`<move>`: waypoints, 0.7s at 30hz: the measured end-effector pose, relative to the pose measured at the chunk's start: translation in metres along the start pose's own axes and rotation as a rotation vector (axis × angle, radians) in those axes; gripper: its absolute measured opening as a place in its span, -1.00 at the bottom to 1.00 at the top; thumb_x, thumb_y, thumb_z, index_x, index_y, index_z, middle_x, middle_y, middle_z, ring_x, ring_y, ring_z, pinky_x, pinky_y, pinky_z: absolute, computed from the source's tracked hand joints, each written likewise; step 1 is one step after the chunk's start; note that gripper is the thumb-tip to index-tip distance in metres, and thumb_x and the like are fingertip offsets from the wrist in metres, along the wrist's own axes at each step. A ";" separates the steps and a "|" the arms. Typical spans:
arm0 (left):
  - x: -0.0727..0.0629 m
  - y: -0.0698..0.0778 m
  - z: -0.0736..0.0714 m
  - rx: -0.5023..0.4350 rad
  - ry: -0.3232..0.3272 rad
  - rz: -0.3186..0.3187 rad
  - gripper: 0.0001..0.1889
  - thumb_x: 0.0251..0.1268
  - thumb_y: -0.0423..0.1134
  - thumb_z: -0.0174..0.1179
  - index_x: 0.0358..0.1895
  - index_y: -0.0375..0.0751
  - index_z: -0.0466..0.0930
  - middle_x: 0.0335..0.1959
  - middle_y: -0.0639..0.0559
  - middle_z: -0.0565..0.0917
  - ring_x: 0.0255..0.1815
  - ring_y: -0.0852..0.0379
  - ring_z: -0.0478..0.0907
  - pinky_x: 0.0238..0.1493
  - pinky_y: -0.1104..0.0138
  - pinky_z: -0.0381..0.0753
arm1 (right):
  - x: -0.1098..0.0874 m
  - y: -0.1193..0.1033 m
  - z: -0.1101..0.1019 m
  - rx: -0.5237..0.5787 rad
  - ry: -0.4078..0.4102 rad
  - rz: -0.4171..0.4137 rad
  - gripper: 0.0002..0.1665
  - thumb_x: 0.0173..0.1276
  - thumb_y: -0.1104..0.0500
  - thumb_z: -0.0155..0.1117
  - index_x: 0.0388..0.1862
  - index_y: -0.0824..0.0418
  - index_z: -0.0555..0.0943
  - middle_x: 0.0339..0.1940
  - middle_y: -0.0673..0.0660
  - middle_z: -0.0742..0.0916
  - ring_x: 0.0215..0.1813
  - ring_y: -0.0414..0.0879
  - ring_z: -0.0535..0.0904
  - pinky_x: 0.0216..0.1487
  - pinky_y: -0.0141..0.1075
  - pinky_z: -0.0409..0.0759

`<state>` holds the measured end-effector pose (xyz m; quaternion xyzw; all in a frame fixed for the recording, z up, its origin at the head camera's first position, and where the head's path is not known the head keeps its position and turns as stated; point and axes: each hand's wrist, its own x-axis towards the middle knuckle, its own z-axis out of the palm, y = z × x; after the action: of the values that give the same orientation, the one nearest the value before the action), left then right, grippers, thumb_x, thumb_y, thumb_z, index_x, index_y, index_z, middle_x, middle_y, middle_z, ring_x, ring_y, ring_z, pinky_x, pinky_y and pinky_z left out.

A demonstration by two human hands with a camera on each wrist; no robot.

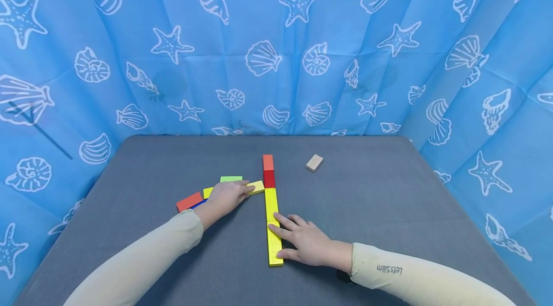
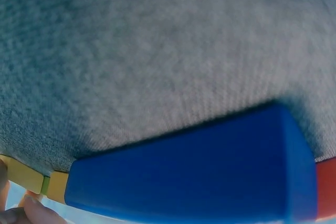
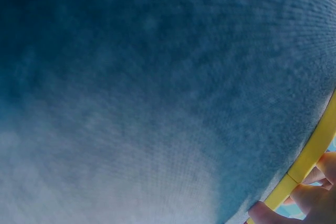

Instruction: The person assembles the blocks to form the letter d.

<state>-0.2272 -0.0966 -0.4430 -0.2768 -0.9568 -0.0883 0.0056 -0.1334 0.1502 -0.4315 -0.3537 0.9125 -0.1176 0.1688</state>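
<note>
My left hand (image 1: 228,197) holds a pale yellow block (image 1: 257,187) by its left part; the block's right end meets the side of a straight row. In that row, an orange block (image 1: 268,162) and a red block (image 1: 269,179) lie beyond two long yellow blocks (image 1: 274,243). Spread fingers of my right hand (image 1: 308,242) touch the right side and top of the yellow blocks, with the thumb near the close end. In the left wrist view, a blue block (image 2: 184,171) fills the foreground, mostly hidden under my left arm in the head view.
Left of the row lie a green block (image 1: 231,179), another yellow block (image 1: 208,193) and a red-orange block (image 1: 189,202). A plain wooden block (image 1: 314,163) lies apart at the back right. The grey table (image 1: 367,191) ends at a blue shell-patterned curtain (image 1: 294,80).
</note>
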 end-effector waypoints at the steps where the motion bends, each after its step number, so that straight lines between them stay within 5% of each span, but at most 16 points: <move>1: 0.000 0.000 0.000 -0.001 -0.001 0.000 -0.61 0.29 -0.24 0.29 0.19 0.00 0.63 0.17 -0.02 0.62 0.16 0.01 0.56 0.01 0.10 0.59 | 0.000 0.000 0.000 0.001 0.000 0.000 -0.21 0.39 -0.18 0.20 0.52 -0.03 0.24 0.56 0.07 0.21 0.38 0.11 0.27 0.10 0.15 0.45; 11: 0.001 0.000 -0.001 0.009 -0.023 0.003 -0.59 0.30 -0.22 0.28 0.22 0.01 0.60 0.20 -0.03 0.59 0.18 0.00 0.55 0.01 0.09 0.58 | -0.001 0.000 -0.001 -0.001 0.006 -0.004 -0.21 0.40 -0.18 0.18 0.52 0.00 0.25 0.56 0.09 0.21 0.38 0.14 0.27 0.09 0.14 0.45; 21: 0.002 -0.002 -0.007 0.019 0.040 0.045 -0.56 0.25 -0.10 0.33 0.20 -0.04 0.62 0.18 -0.10 0.60 0.08 -0.01 0.62 -0.22 0.15 0.66 | 0.000 0.000 0.000 0.005 -0.006 0.011 -0.20 0.39 -0.21 0.17 0.53 -0.04 0.22 0.57 0.06 0.18 0.40 0.15 0.26 0.12 0.17 0.43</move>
<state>-0.2302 -0.0980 -0.4362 -0.2965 -0.9508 -0.0848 0.0292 -0.1331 0.1506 -0.4316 -0.3484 0.9137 -0.1179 0.1729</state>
